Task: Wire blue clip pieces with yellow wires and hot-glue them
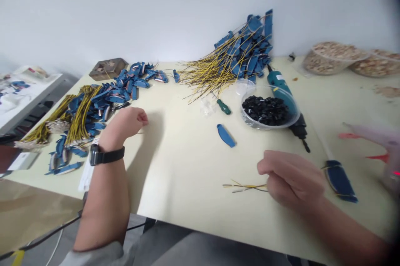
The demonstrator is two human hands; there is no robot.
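While my left hand (126,123) hangs with bent fingers over the left part of the table (187,145), I cannot tell whether it grips anything. Just left of it: a heap of blue pieces (125,87) and bundled yellow wires (81,116).

Right hand (290,174), near right: fingers curled in, slightly blurred. Several loose wires (246,187), yellow and dark, project from its left side; held or merely lying beneath, I cannot tell. Just right of it lies a dark blue piece (340,180). Beyond it: a clear bowl (250,123) of black parts (265,110), a single blue piece (225,135) to its left.
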